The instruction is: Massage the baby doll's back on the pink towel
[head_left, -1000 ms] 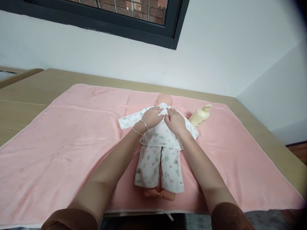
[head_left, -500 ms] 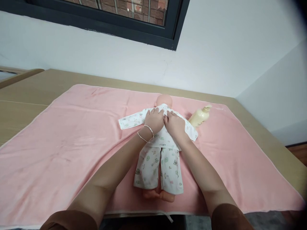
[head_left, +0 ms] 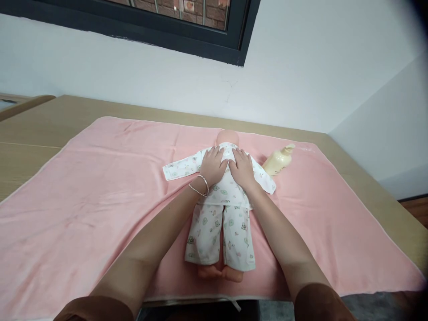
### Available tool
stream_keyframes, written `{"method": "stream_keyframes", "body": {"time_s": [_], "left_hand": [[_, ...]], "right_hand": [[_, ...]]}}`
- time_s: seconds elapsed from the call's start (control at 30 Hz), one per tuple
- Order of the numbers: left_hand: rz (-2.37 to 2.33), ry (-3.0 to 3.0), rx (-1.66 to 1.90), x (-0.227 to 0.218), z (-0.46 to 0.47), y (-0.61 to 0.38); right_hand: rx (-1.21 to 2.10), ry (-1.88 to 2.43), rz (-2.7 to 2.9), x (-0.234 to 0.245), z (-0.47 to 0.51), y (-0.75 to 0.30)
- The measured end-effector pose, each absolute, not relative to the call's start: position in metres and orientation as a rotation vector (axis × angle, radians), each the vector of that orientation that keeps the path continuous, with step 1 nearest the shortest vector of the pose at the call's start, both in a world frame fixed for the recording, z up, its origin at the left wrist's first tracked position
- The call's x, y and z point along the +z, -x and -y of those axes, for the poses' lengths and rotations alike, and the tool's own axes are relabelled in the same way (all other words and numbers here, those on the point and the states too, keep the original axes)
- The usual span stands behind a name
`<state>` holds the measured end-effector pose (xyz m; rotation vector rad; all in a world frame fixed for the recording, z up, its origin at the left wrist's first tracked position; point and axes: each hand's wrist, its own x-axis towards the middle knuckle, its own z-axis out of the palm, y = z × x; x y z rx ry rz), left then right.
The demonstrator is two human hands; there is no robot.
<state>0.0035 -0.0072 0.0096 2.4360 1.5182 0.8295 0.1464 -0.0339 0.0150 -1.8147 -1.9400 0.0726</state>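
A baby doll (head_left: 222,198) in a white printed top and trousers lies on a pink blanket (head_left: 100,205), its head toward the wall and its feet toward me. No face shows on the doll's head. My left hand (head_left: 213,166), with a bracelet at the wrist, rests flat on the left side of the upper torso, fingers toward the head. My right hand (head_left: 242,168) lies the same way on the right side. Both hands are open with fingers extended, the thumbs close to each other near the middle of the top.
A cream pump bottle (head_left: 278,161) lies tilted on the blanket, right beside the doll's sleeve. Under the blanket is a wooden table (head_left: 36,120), which runs back to a white wall (head_left: 287,80). A dark-framed window (head_left: 230,49) sits above.
My hands have spread slightly apart on the doll's upper torso, their fingers now straighter and pointing more toward the head. Doll and bottle stay in place; the view has shifted a little.
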Motion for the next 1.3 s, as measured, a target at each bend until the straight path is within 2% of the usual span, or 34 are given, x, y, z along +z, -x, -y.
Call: {"method": "stream_keyframes", "body": {"time_s": [1.1,1.3], "left_hand": [[-1.484,-2.256,1.031,0.004,0.005,-0.002],[-1.397,-2.191,1.137,-0.002,0.001,-0.001]], "right_hand": [[0.095,1.774,1.887,0.013,0.035,-0.147],[-0.03,1.743,1.788,0.011,0.043,-0.14]]}}
